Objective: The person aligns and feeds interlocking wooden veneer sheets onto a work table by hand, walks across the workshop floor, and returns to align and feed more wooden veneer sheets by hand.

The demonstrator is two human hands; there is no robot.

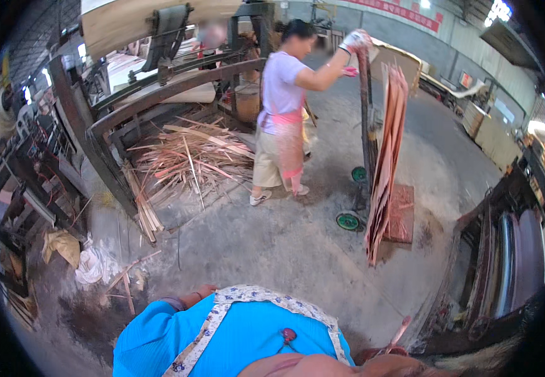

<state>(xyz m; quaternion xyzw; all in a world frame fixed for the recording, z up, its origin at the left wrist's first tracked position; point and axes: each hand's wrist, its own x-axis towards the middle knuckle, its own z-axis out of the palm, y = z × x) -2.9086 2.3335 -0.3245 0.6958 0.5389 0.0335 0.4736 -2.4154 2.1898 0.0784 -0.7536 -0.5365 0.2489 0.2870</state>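
My left hand (206, 290) shows at the lower edge beside my blue top (172, 333), mostly hidden behind it, so its fingers are unclear. My right hand cannot be seen; bare skin fills part of the bottom edge. A red-stained stick (404, 324) pokes up at the lower right, its lower end unclear. Ahead, a person (279, 119) in a lilac shirt and pink-stained apron raises a gloved hand (353, 41) to the top of an upright post (367, 119) on a green-wheeled trolley (348, 221), beside hanging reddish veneer sheets (385, 151).
A pile of wood strips (191, 157) lies under a machine frame (106, 125) at the back left. Crumpled white cloth (96, 264) and a tan sack (62, 245) lie left on the concrete floor (253, 245). A roller machine (511, 264) stands at the right.
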